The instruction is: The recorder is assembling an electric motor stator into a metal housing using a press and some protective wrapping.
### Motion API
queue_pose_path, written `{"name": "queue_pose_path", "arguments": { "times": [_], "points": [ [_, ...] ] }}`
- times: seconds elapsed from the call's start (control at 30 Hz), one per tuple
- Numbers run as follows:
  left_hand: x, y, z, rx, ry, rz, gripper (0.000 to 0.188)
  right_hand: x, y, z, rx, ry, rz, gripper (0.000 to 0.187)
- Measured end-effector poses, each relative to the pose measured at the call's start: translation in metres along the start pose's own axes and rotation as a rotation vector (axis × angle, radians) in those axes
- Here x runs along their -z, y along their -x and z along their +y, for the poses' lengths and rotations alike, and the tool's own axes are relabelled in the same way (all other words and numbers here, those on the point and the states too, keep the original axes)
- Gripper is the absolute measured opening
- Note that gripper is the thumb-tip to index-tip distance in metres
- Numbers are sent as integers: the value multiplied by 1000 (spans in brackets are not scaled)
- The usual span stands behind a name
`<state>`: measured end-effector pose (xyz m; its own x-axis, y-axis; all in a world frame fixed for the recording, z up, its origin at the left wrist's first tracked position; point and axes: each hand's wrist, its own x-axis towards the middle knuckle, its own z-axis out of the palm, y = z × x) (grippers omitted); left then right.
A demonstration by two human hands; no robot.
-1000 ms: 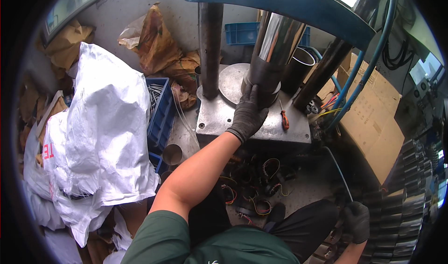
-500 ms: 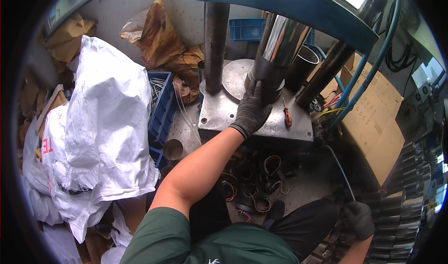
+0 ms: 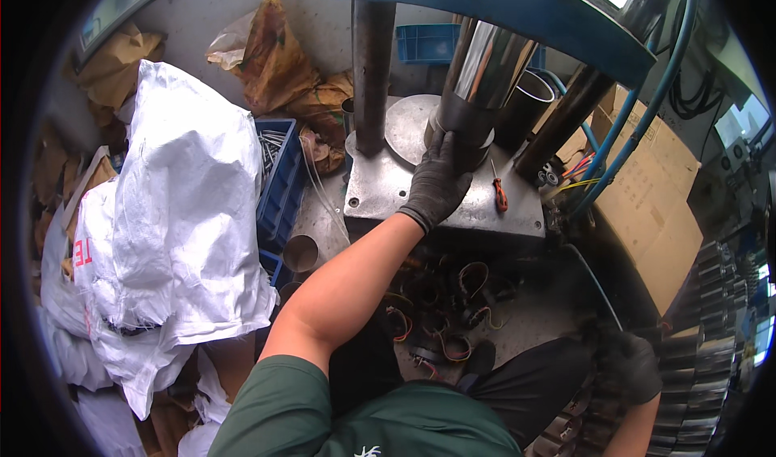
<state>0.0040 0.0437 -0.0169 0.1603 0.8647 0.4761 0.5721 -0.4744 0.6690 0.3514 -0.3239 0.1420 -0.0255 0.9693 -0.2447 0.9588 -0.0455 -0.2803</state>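
My left hand (image 3: 436,186), in a dark glove, lies with its fingers stretched against the lower part of an upright metal cylinder (image 3: 469,117). A shiny press ram (image 3: 489,57) meets that cylinder from above. Beneath them are a round plate (image 3: 408,130) and the press's thick steel bed (image 3: 376,190). At the lower right, my gloved right hand (image 3: 634,368) is smeared by motion at the lower end of a thin metal lever (image 3: 596,283). Its fingers are too blurred to show a grip. On the bed, right of my left hand, rests an orange-handled screwdriver (image 3: 500,194).
White woven sacks (image 3: 182,214) and a blue crate (image 3: 279,178) of metal parts stand on the left. Wired motor parts (image 3: 432,348) lie on the floor below the bed. On the right are a cardboard box (image 3: 647,206), blue hoses (image 3: 626,142) and stacked metal cylinders (image 3: 703,360).
My right hand has shifted slightly right and its fingers are now blurred; before, it was closed at the lever's end. The lever's lower end moved slightly right. My left hand stays against the cylinder.
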Motion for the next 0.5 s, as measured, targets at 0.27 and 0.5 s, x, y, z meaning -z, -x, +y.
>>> {"name": "queue_pose_path", "arguments": {
  "times": [0.27,0.5],
  "points": [
    [2,-1,-1,-4,-16,-19,94,-3,0,17,-134,-176,1,28],
    [0,-1,0,16,-16,-34,95,-2,0,24,-162,-239,-10,29]
  ]
}}
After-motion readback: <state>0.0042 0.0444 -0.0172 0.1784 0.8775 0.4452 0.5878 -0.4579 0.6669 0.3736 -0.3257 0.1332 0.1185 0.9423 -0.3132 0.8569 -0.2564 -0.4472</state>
